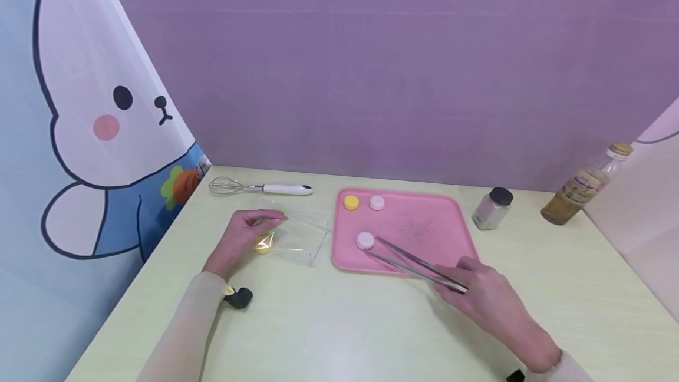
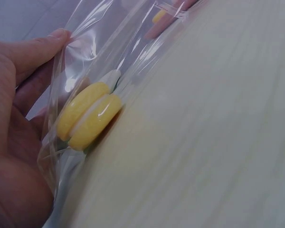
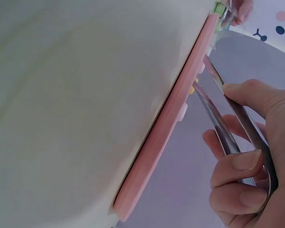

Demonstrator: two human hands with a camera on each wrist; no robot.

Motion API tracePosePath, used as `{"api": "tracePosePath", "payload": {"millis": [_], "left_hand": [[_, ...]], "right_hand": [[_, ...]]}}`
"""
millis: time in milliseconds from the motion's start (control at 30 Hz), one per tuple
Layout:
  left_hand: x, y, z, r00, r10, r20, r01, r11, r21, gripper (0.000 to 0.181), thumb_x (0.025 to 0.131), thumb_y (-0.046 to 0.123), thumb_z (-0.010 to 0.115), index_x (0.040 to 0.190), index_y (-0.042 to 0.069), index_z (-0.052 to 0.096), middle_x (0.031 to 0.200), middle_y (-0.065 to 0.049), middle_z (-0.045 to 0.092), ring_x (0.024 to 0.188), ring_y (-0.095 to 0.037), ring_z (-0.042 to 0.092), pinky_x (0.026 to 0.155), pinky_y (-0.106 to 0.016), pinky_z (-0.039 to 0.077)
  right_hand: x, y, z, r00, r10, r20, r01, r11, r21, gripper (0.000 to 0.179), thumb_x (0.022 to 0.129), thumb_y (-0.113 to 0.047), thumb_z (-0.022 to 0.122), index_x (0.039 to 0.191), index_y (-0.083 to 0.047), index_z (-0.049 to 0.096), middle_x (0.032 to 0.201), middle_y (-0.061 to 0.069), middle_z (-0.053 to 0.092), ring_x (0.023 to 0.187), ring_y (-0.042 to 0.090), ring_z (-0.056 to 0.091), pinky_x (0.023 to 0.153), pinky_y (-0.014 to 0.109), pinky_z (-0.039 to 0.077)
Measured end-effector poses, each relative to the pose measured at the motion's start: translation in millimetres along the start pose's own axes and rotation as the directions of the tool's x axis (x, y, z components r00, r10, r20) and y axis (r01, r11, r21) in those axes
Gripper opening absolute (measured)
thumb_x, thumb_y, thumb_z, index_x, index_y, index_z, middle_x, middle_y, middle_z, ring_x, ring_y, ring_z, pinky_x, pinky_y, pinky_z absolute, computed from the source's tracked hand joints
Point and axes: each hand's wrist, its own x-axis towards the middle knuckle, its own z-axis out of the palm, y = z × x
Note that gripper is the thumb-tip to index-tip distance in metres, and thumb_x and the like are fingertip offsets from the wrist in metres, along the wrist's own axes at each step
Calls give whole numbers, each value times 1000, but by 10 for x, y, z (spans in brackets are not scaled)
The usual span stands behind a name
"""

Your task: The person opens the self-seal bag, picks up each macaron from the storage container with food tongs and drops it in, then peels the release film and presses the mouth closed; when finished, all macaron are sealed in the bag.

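Observation:
My left hand [image 1: 249, 234] pinches the edge of a clear plastic bag [image 1: 297, 239] lying on the table. A yellow macaron [image 2: 89, 116] shows through the film, beside the palm, with a bit of green around it. In my right hand [image 1: 485, 293] I grip metal tongs [image 1: 419, 263], their tips parted. Those tips reach over a pink tray [image 1: 424, 217] to a pale pink macaron [image 1: 365, 240] near its left front; whether they touch it I cannot tell. Farther back on the tray sit a yellow macaron [image 1: 351, 202] and another pale macaron [image 1: 376, 203].
A whisk [image 1: 260, 187] with a white handle lies behind the bag. Right of the tray stands a small jar [image 1: 492, 208] with a black lid. A corked bottle [image 1: 583, 184] of brown liquid stands at the far right, near the purple backdrop [image 1: 371, 75].

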Motion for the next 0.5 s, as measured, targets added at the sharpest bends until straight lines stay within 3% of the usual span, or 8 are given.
{"api": "tracePosePath", "payload": {"millis": [300, 500], "left_hand": [[11, -5, 2, 1000, 12, 0, -12, 1000, -8, 20, 95, 18, 73, 112, 7, 77, 118, -4, 73, 120, -18, 62, 104, -25, 44], [25, -20, -5, 1000, 12, 2, -12, 1000, 3, 20, 96, 14, 72, 113, 5, 76, 118, -7, 73, 119, -18, 63, 103, -23, 44]], "right_hand": [[87, -46, 31, 997, 51, 58, -49, 999, -22, 29, 74, -21, 88, 102, -15, 82, 73, -14, 46, 55, -2, 36, 46, 19, 36], [125, -73, 61, 998, 41, 53, -41, 999, -7, 28, 75, -20, 89, 102, -17, 82, 73, -15, 45, 57, -2, 36, 46, 19, 37]]}}
